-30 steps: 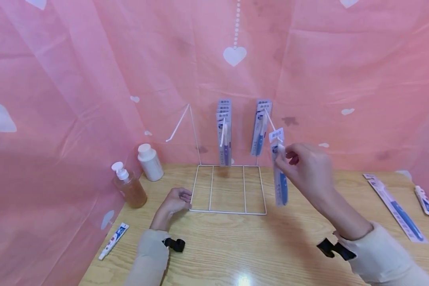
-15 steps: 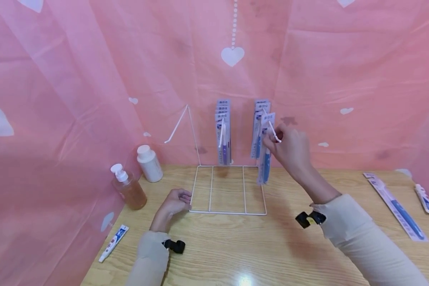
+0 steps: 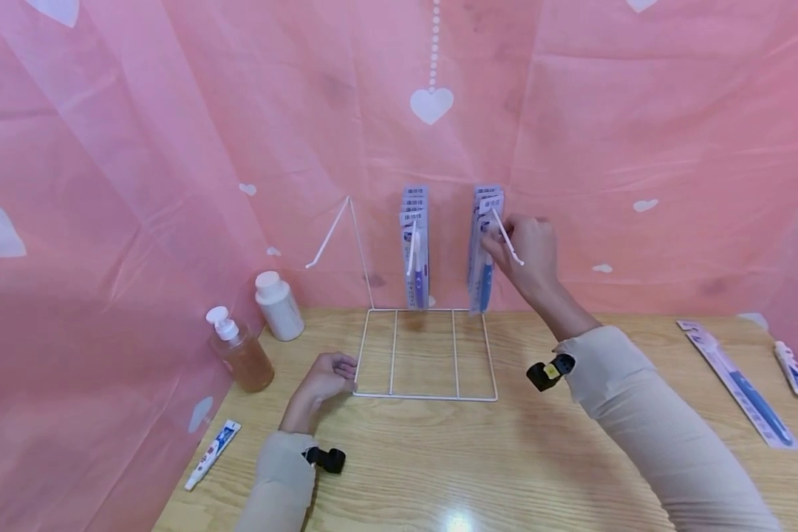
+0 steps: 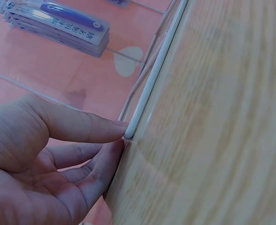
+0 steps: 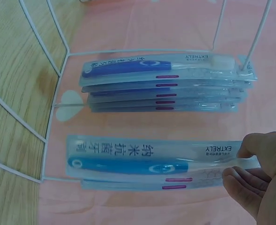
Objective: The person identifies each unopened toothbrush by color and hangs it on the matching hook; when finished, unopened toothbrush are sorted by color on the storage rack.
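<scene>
My right hand pinches the front packaged toothbrush, a blue-handled one in clear wrap, near its upper end. That pack hangs on the right hook of a white wire display rack, in front of other packs there. Several purple-handled packaged toothbrushes hang on the middle hook. The left hook is bare. At the rack's front left corner, my left hand grips the wire between thumb and fingers, low over the wooden table.
An amber pump bottle and a white bottle stand at the left. A toothpaste tube lies nearer on that side. Another packaged toothbrush and a second toothpaste tube lie at the right. Pink cloth hangs behind.
My right hand has slid the blue packaged toothbrush from the right hook's tip back along it, up against the packs behind. The left hand has stayed at the rack's corner.
</scene>
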A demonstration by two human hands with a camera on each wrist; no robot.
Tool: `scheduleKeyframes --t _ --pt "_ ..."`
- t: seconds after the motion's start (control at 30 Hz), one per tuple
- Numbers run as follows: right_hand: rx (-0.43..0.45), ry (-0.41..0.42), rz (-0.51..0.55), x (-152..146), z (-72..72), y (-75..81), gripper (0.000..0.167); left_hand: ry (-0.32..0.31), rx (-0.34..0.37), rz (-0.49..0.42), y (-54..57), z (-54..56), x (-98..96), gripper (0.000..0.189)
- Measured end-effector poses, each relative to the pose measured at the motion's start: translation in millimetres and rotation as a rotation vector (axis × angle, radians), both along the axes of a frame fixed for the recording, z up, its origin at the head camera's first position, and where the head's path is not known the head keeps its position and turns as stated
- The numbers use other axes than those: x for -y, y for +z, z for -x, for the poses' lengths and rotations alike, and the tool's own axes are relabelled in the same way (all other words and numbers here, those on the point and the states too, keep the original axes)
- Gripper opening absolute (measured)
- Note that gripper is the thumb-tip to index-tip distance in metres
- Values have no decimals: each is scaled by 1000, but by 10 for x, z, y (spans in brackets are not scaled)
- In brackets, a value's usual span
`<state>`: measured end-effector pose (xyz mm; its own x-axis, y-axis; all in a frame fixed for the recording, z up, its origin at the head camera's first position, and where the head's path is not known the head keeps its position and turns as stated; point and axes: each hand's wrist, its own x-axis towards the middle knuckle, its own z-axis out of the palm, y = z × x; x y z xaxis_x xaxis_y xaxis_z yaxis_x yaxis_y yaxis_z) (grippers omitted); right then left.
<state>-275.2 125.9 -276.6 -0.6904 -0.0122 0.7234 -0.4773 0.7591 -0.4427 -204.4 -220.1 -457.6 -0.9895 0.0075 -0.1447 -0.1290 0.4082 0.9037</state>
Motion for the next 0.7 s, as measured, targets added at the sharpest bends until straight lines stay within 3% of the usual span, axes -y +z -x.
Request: scheduleKeyframes --t 0.2,0.33,0.4,0.53,0.7 --pt "51 -8 16 -19 12 -25 24 -20 -11 0 2 5 36 41" --pt "198 -7 -29 -110 -18 -58 34 -7 -6 4 18 -15 96 41" --pt "288 4 -60 -210 -16 -91 47 6 -2 -3 26 -37 119 41" --pt "412 -41 -119 -573 -10 -210 64 13 5 -19 21 -78 147 41" --pt "472 -141 -202 -1263 12 -476 66 31 2 -13 12 -114 157 42"
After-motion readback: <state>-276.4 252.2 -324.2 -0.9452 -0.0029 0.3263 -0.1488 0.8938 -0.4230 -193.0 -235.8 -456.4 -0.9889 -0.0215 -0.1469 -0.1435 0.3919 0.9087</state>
